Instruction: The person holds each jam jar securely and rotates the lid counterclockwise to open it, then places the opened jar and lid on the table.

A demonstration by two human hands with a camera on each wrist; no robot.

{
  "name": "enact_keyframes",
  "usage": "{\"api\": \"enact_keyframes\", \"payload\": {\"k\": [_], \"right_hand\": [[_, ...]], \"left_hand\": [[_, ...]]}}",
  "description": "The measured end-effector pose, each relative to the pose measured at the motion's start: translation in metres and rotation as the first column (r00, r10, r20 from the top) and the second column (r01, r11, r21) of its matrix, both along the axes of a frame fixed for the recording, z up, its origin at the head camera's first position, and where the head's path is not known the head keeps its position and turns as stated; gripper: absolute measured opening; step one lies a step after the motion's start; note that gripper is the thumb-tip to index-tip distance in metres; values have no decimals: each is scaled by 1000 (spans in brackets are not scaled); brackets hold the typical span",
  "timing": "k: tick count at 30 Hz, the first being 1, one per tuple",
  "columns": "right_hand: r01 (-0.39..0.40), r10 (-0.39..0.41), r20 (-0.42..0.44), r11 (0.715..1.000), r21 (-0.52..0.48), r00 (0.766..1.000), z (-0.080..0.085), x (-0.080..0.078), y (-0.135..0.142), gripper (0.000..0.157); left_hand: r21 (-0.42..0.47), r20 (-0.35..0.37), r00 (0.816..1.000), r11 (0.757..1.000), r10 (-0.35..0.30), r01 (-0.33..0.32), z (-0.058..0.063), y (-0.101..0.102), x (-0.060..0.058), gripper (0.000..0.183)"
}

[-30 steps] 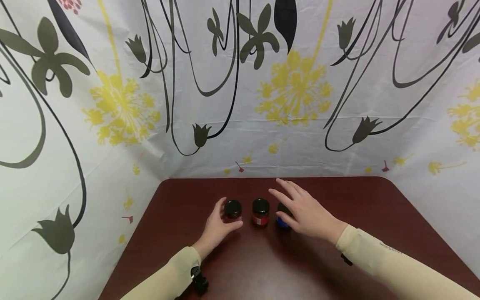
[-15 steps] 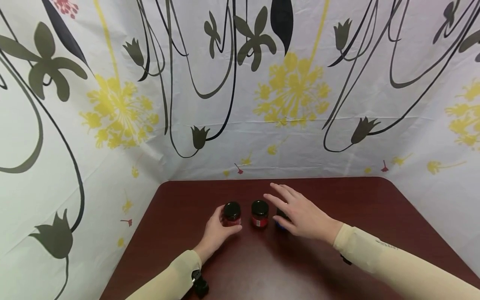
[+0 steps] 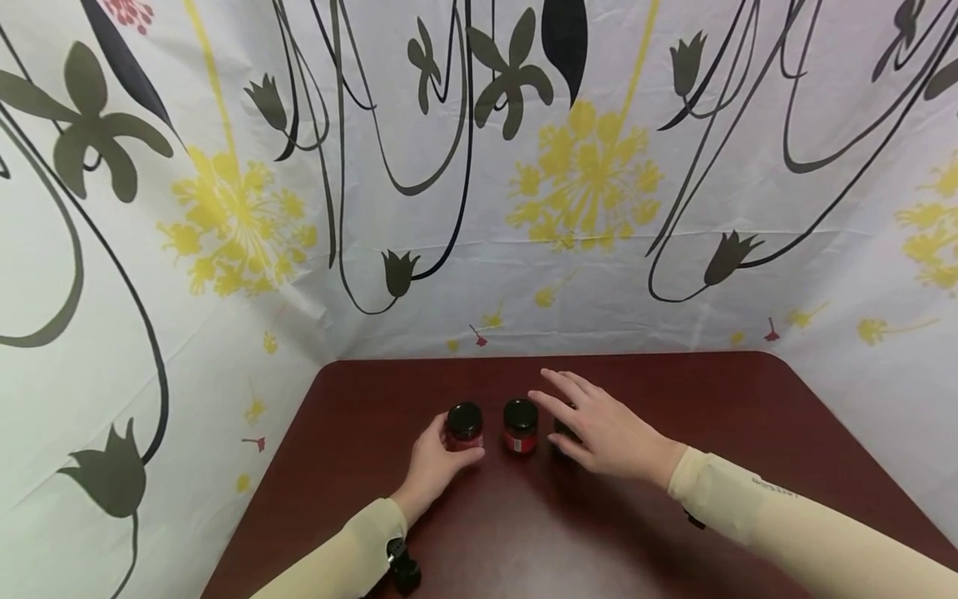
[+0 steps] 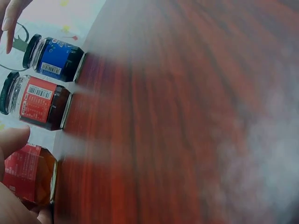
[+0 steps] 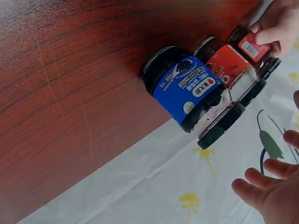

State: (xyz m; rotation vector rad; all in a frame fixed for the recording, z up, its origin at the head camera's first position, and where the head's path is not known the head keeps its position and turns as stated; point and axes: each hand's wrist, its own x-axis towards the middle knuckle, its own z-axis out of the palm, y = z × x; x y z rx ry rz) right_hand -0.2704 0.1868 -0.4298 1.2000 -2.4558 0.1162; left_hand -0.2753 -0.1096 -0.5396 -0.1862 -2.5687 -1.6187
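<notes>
Three glass jars with dark lids stand in a row on the table. My left hand point(image 3: 434, 466) holds the left jar point(image 3: 465, 420), red-labelled with amber contents, its thumb at the near side and fingers around the far side. Just right of it stands the middle jar point(image 3: 520, 426), which has a red-orange label and is touched by neither hand. The right jar point(image 5: 187, 91) wears a blue label and holds dark contents; in the head view my right hand point(image 3: 609, 428) mostly hides it. That hand is spread with fingers extended, apart from the jar in the right wrist view.
The dark red wooden table point(image 3: 524, 532) has rounded far corners. A white cloth point(image 3: 479, 208) printed with flowers and vines hangs behind it and along both sides. Black straps with a small device point(image 3: 404, 570) sit at the left wrist.
My left hand's fingers have come in closer around the left jar. My right hand has shifted slightly left and down, covering more of the blue-labelled jar.
</notes>
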Motion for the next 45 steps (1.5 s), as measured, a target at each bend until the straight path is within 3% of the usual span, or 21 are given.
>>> {"api": "enact_keyframes", "payload": {"k": [7, 18, 26, 45], "right_hand": [[5, -5, 4, 1000, -11, 1000, -8, 5, 2, 67], [4, -4, -3, 1000, 4, 1000, -6, 1, 4, 68], [3, -3, -22, 1000, 25, 1000, 3, -6, 3, 66], [25, -25, -15, 999, -27, 1000, 5, -8, 4, 69]], "left_hand": [[-23, -11, 1000, 1000, 21, -21, -7, 2, 5, 64], [-19, -39, 998, 999, 48, -48, -6, 5, 4, 56], [34, -42, 997, 997, 64, -63, 0, 7, 2, 55], [-29, -60, 998, 999, 37, -39, 21, 7, 0, 62]]}}
